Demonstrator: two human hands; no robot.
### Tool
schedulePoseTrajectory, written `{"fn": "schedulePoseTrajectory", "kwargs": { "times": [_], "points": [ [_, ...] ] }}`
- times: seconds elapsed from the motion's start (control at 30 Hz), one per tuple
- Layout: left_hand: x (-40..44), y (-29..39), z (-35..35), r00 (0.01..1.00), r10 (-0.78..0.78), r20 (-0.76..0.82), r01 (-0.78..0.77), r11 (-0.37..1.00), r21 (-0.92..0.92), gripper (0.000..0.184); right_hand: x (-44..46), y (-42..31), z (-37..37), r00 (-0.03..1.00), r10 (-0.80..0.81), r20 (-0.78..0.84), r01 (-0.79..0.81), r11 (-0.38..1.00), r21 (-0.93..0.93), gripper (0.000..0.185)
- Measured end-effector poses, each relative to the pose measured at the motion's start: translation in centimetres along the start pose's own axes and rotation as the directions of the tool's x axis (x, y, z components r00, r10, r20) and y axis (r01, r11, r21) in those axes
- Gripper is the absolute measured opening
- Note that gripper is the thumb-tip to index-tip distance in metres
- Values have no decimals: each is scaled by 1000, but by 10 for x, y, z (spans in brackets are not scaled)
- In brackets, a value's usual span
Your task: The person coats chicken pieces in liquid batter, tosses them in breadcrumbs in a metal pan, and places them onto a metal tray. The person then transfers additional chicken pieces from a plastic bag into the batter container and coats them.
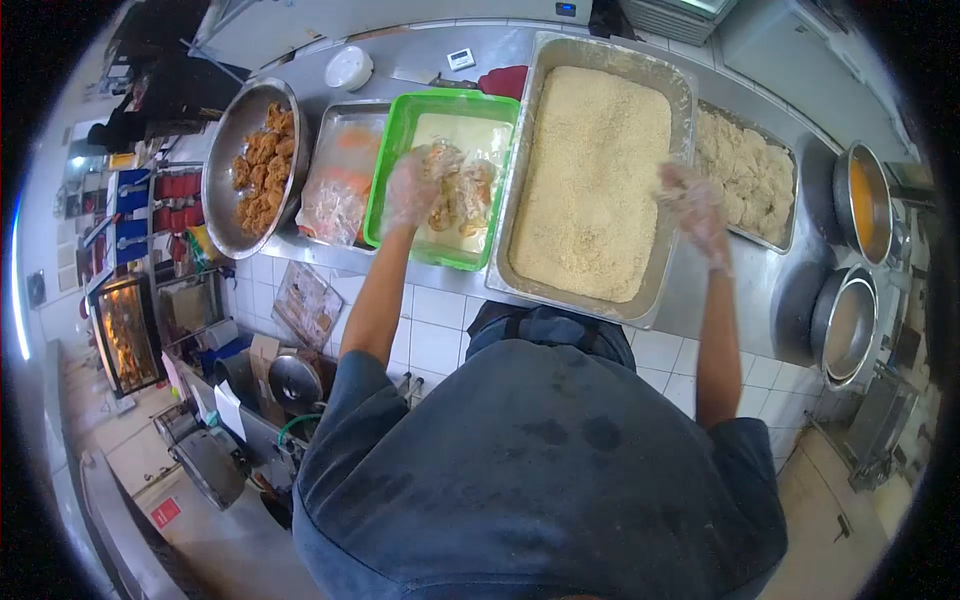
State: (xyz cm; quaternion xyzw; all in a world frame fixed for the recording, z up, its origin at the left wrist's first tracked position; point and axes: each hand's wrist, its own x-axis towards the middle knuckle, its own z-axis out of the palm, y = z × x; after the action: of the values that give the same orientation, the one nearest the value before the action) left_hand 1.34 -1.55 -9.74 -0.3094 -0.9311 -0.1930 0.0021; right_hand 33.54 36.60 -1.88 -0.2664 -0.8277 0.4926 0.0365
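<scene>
My left hand (408, 192), in a clear plastic glove, is over the left side of a bright green tub (371, 215). The tub holds pale liquid batter (455, 128) and several batter-coated pieces that look like raw chicken (470, 195). The left fingers meet the nearest piece, but their grip is blurred. Beyond the right rim of a deep metal pan (683, 130) of pale breading crumbs (600, 170), my right hand (697, 210) hovers, gloved and crusted with crumbs. Its fingers are loosely apart, and nothing shows in them.
Left of the tub are a metal tray (355, 112) with plastic-covered orange pieces and a steel bowl (213, 195) of fried pieces. To the right sits a tray of breaded pieces (745, 170). Steel bowls (848, 205) line the counter's right end. A small timer (461, 59) lies behind.
</scene>
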Motion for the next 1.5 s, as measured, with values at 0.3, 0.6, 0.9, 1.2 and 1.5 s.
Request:
{"fn": "schedulePoseTrajectory", "kwargs": {
  "times": [0.3,0.6,0.9,1.2,1.5],
  "points": [
    [60,-55,59,898,-14,440,-99,968,232,42,-64,-22,134,993,93,-68,-75,969,233,45],
    [50,-63,59,959,40,282,-30,999,-40,41,-104,-36,117,943,254,-213,-196,946,258,41],
    [64,-75,56,969,-95,228,234,646,-727,23,-126,-32,104,905,321,-280,-205,905,373,41],
    [65,-36,43,887,-209,413,407,-72,-911,25,-128,-28,108,900,335,-279,-236,912,334,40],
    [59,-49,85,999,-34,18,39,894,-446,38,-133,-15,112,885,371,-282,-218,865,453,39]
  ]
}}
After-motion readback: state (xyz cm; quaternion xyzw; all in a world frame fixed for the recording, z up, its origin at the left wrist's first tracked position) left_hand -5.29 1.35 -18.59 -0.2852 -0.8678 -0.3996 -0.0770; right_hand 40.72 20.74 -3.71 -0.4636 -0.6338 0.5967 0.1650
